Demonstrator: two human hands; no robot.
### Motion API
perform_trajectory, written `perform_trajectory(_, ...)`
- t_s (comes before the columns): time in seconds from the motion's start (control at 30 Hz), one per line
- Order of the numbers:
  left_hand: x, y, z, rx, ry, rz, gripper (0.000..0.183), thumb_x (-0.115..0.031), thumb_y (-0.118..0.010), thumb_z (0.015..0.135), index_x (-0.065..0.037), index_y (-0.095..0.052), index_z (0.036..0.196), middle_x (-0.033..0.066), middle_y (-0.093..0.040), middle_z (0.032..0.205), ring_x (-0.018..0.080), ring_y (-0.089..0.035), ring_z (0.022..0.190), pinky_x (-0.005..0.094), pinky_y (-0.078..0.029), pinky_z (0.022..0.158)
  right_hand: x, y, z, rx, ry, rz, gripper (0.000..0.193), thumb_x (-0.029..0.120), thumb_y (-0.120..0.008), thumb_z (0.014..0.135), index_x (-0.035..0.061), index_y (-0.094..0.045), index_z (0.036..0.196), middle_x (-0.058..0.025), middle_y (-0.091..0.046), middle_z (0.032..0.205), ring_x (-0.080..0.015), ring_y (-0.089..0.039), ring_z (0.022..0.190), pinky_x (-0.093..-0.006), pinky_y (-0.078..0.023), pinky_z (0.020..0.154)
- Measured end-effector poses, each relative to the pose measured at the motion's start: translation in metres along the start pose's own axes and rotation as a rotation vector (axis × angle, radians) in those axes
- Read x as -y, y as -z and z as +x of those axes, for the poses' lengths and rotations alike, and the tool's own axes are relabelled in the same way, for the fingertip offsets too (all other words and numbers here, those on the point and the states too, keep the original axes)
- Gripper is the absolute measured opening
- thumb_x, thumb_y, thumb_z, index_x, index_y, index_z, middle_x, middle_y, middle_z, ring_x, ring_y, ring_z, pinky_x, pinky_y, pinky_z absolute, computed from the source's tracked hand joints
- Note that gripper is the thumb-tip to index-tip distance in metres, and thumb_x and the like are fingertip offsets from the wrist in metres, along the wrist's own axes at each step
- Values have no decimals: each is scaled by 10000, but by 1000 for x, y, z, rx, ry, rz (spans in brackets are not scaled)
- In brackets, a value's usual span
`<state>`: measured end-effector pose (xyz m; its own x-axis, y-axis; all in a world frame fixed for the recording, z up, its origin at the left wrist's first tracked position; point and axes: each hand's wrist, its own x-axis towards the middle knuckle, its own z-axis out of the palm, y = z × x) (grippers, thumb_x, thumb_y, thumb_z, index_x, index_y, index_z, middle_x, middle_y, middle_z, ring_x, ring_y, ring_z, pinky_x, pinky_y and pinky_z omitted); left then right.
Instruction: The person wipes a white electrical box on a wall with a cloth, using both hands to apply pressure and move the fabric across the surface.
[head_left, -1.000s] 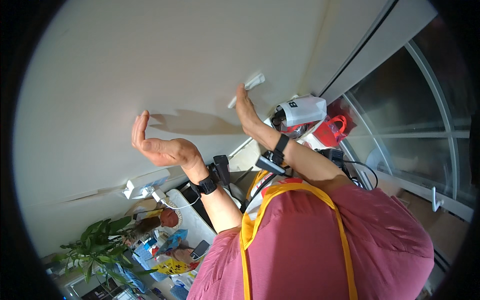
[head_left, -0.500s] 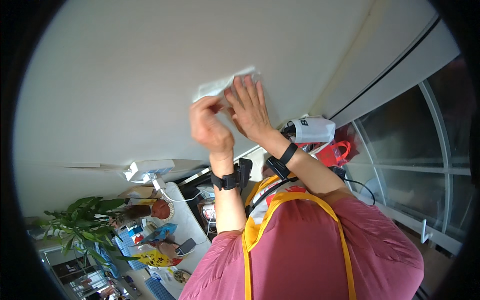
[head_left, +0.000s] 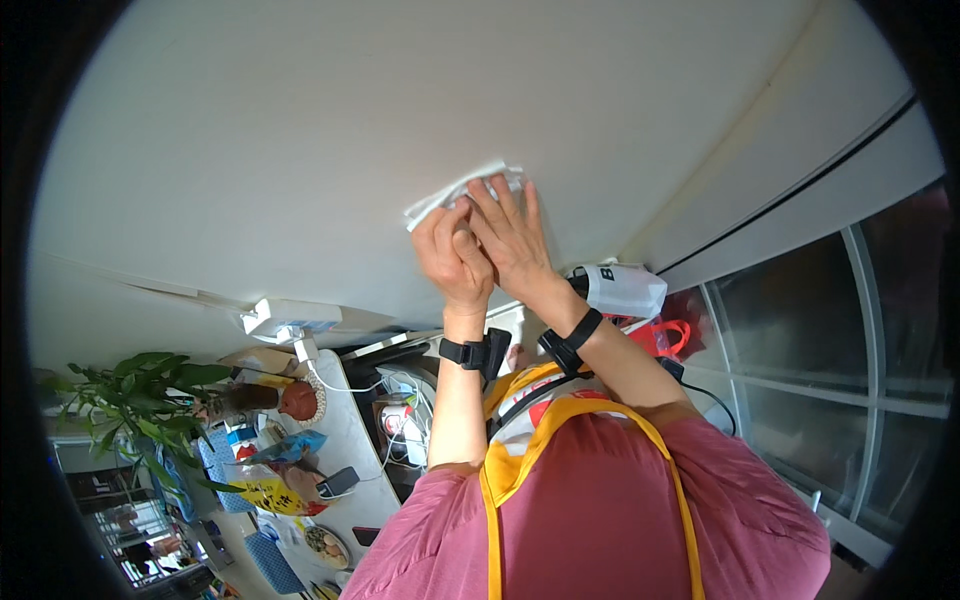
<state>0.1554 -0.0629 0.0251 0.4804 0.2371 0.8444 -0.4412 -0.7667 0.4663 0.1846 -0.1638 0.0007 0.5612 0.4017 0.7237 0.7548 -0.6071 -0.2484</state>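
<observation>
A folded white cloth, thin and perhaps paper, lies against the pale wall. My right hand presses on it with the fingers spread and stretched out; their tips cover its right part. Close beside it, my left hand has its fingers curled in at the cloth's lower edge. Some of those fingertips are hidden, but they appear to grip the cloth. The two hands touch or overlap slightly at the fingers. Black straps with small black devices circle both wrists.
A white socket box with a plugged-in cable projects from the wall at left. Below it, a cluttered table holds a leafy plant and a phone. White and red bags stand right, near a glass-paned door.
Both hands and the cloth have shifted slightly down and to the right in the picture. My left hand has closed in beside the right one. The view has also shifted a little.
</observation>
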Motion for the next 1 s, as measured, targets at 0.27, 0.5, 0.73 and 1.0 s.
perform_trajectory(0.27,-5,-4,11,-159,49,127,447,-335,-362,1055,16,-600,1195,196,-524,1229,343,-522,1141,436,-432,971,17,9,17,-4,-23,79,644,156,-590,851,79,-401,1461,-80,-217,1604,-306,-172,1483,-624,-148,1141)
perform_trajectory(0.5,16,-7,-23,-97,13,168,487,-358,-343,1053,30,-587,1218,176,-490,1253,329,-490,1169,431,-407,1007,5,1,1,70,63,16,515,203,-541,895,75,-498,1391,-61,-285,1575,-285,-221,1464,-611,-166,1136)
perform_trajectory(0.73,14,-3,-3,-148,24,71,461,-318,-385,1044,49,-630,1179,148,-511,1254,309,-503,1176,426,-426,1000,19,17,24,46,43,37,486,202,-532,905,90,-514,1378,-47,-299,1568,-255,-244,1456,-601,-159,1141)
perform_trajectory(1.0,18,-8,-23,1,-109,228,441,-252,-402,1031,61,-543,1308,179,-437,1399,350,-408,1298,470,-335,1098,-1,-4,3,5,50,15,517,207,-546,920,123,-467,1424,-40,-294,1572,-259,-236,1461,-639,-135,1128)
